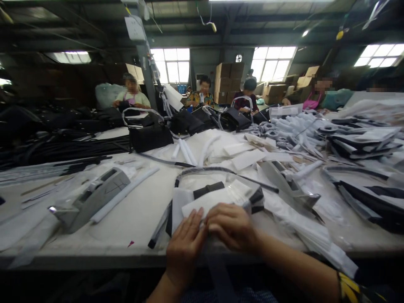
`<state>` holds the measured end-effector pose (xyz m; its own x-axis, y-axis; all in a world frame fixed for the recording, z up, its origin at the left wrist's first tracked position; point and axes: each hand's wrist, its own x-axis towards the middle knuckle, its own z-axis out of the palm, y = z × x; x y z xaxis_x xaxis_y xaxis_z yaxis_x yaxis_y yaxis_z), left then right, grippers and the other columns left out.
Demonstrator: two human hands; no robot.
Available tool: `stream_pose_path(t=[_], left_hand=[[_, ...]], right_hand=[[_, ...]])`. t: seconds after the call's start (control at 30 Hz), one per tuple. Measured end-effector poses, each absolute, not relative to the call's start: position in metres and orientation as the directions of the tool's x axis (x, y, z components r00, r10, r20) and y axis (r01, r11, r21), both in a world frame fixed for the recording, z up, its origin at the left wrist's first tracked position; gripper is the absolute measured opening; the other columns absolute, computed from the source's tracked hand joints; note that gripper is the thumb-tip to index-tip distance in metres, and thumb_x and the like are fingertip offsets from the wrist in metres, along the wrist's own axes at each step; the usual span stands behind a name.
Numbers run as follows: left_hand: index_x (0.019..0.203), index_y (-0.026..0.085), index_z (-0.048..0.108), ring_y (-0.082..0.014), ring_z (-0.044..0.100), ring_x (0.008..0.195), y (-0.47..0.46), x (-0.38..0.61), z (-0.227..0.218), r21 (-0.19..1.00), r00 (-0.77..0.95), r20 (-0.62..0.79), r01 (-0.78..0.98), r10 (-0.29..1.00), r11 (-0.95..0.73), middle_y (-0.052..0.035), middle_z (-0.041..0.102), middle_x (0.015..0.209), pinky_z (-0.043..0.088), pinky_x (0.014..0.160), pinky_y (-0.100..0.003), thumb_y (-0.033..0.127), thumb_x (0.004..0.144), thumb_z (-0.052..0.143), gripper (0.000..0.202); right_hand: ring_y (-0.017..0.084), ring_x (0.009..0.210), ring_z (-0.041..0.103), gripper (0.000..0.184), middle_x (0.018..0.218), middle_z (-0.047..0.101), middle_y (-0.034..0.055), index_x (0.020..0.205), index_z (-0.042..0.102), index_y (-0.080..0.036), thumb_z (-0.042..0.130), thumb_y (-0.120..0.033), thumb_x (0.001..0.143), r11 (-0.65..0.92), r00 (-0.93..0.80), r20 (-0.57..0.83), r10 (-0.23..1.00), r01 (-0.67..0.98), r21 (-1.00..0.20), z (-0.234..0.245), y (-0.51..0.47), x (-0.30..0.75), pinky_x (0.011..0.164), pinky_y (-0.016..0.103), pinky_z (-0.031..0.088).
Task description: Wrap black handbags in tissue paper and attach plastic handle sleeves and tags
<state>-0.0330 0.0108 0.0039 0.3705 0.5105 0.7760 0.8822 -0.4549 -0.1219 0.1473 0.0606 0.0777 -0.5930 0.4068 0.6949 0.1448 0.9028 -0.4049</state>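
In a workshop with bright windows [170, 65], co-workers [202, 99] sit beyond a cluttered counter [139, 210] piled with black handbags [150, 139]. Near the front edge, a handbag [208, 190] partly covered in white sheets lies between two gray tape dispensers [109, 193], its handle [202, 170] arching away. The left hand [186, 240] rests on the top sheet [200, 204], fingers extended side by side; the right hand [233, 225] curls its fingers just beside them. Whether either pinches anything cannot be told.

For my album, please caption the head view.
Left hand and right hand on a white sheet, between two grey tape dispensers.
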Motion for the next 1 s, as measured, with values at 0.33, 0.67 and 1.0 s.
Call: stream_pose_path(t=[0.33,0.67,1.0], left_hand=[[0.138,0.028,0.055,-0.0251,0.063,0.12,-0.005,-0.014,-0.009,-0.139,0.392,0.749,0.882,0.534,-0.451,-0.0042,0.06,0.137,0.06,0.09,-0.038,0.01,0.101,0.036,0.046],[0.138,0.03,0.055,-0.0224,0.059,0.125,-0.002,-0.013,-0.023,-0.036,0.314,0.788,0.882,0.53,-0.469,-0.0019,0.061,0.138,0.054,0.099,-0.035,0.013,0.102,0.035,0.045],[0.14,0.019,0.053,-0.0197,0.055,0.129,-0.006,-0.026,-0.003,-0.095,0.439,0.649,0.857,0.622,-0.506,-0.0021,0.055,0.144,0.051,0.103,-0.032,0.009,0.101,0.029,0.046]], right_hand=[[0.016,0.05,0.059,0.047,0.043,0.055,0.0021,0.055,0.062,-0.015,0.073,-0.055,0.078,0.102,-0.381,-0.256,0.888,0.707,-0.699,0.051,0.237,0.083,0.06,0.027,0.051],[0.015,0.066,0.068,0.035,0.072,0.071,0.0041,0.074,0.06,-0.015,0.08,-0.045,0.073,-0.015,-0.473,-0.162,0.866,0.3,-0.954,0.032,0.233,0.067,0.066,0.027,0.056],[0.018,0.087,0.074,0.012,0.092,0.078,0.004,0.091,0.077,-0.018,0.072,-0.026,0.084,0.469,-0.555,0.377,0.742,0.027,-0.883,0.085,0.155,0.1,0.086,0.029,0.058]])
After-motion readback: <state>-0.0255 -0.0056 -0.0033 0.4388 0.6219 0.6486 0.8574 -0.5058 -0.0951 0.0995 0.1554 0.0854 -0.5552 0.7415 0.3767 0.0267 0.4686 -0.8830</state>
